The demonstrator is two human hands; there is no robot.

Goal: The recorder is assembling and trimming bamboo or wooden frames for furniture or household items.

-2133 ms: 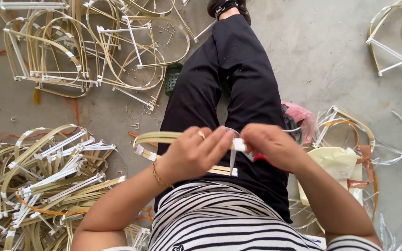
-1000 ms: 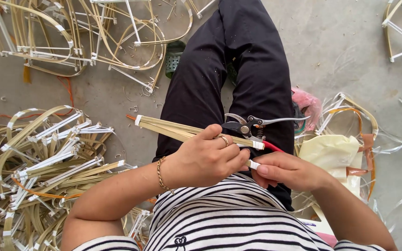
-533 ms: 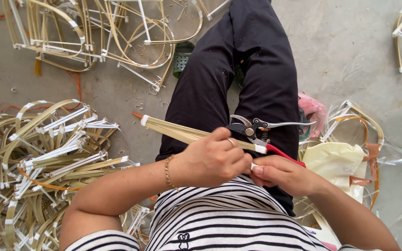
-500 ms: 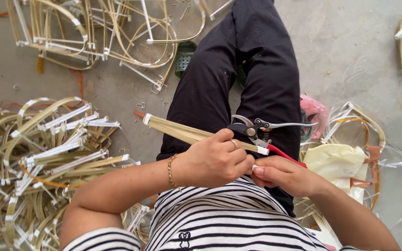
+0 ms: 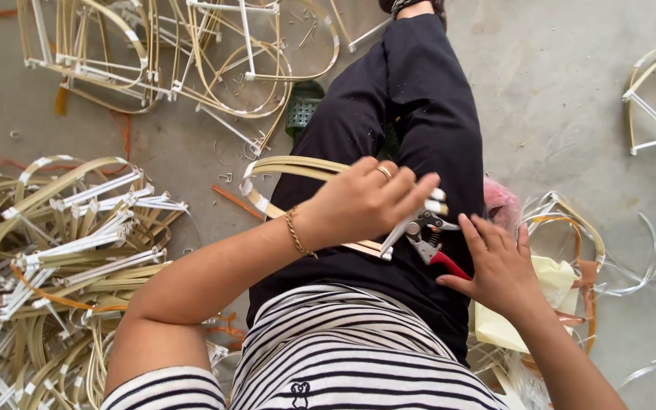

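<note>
My left hand [image 5: 366, 201] is closed around a bent bundle of pale cane strips [image 5: 290, 168] over my lap, and its fingertips pinch the white-taped ends [image 5: 413, 220]. Red-handled pruning shears [image 5: 433, 241] lie on my black trouser leg just below those ends. Spread flat on the thigh, my right hand [image 5: 499, 266] holds nothing, its thumb and forefinger beside the red handle. The strip's far end curves into a loop at my left knee.
A heap of taped cane strips [image 5: 62, 250] lies on the concrete floor at left. Bent cane frames [image 5: 191, 61] lie ahead, with another [image 5: 654, 99] at far right. A green basket-like object [image 5: 303, 110], a pink bag [image 5: 499, 199] and yellow cloth [image 5: 529, 300] lie by my legs.
My right hand has let go of the shears and opened; they now rest on my lap. My left hand has turned the cane bundle and shifted up to its taped ends.
</note>
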